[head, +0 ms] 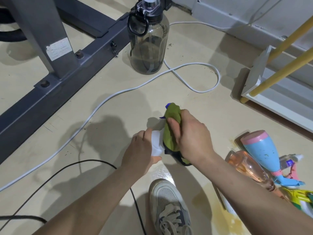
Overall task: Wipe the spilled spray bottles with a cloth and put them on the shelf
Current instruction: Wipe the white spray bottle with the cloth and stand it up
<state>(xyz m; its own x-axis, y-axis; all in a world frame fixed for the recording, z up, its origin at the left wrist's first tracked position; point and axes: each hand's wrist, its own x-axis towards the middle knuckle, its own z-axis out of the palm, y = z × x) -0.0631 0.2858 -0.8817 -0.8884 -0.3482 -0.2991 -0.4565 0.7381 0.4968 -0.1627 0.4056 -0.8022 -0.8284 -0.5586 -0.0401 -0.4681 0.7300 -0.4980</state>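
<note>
We held a white bottle (156,145) above the floor (118,107), over the middle of the view. Our left hand (139,150) was clamped around its body from the left side, fingers curled over the top and thumb under its near end. Our right hand (188,136) was closed on a green cloth (171,126), pressing it around the far part of the bottle; the cloth covered the neck and head, and only a blue tip (168,105) and a small blue piece showed past it. A dark edge of the cloth hung below our right wrist.

To the right, well apart from the held bottle, other bottles lay on their sides in a heap: a blue one (260,151) with pink bands, its base pointing away from us; a clear pinkish one (249,168) just beside and partly under it; and a yellow-green sprayer (299,197), blurred at the frame edge. A yellowish spill (218,211) spread over the floor near them.

The white shelf (279,100) stood at the right, with yellow rods (284,72) slanting across it.

A big smoky jug (149,46) stood upright farther back, beside a grey frame (67,72). A white cable (118,94) looped past it, and a black cable (84,162) ran near our shoe (169,204).
</note>
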